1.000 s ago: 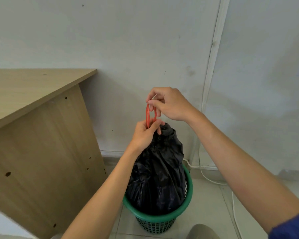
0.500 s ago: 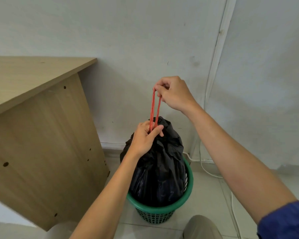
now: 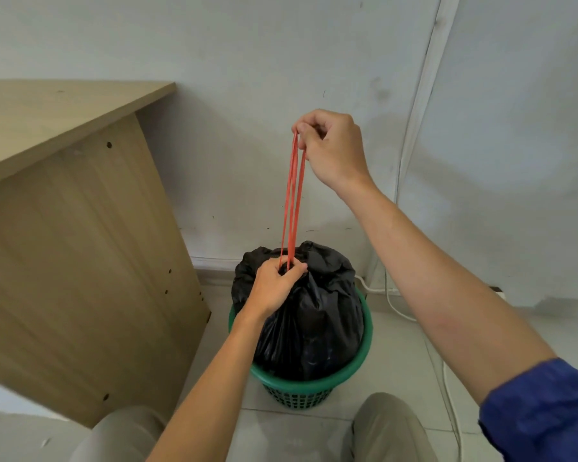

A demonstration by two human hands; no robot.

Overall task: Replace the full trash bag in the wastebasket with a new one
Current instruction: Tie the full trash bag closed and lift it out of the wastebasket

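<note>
A full black trash bag [image 3: 317, 315] sits in a green mesh wastebasket [image 3: 301, 388] on the tiled floor by the wall. My left hand [image 3: 274, 288] clamps the gathered neck of the bag at its top. My right hand [image 3: 331, 148] is raised well above it, pinching the red drawstring [image 3: 292, 201], which runs taut in long thin loops from my fingers down into the bag's neck.
A wooden desk [image 3: 64, 211] with a side panel stands close on the left of the basket. White cables [image 3: 401, 308] trail along the floor and up the wall on the right. My knees show at the bottom edge.
My right hand has pulled the red drawstring upward, stretching it from a short loop into long taut strands. My left hand stayed on the bag's neck and the bag top has cinched tighter.
</note>
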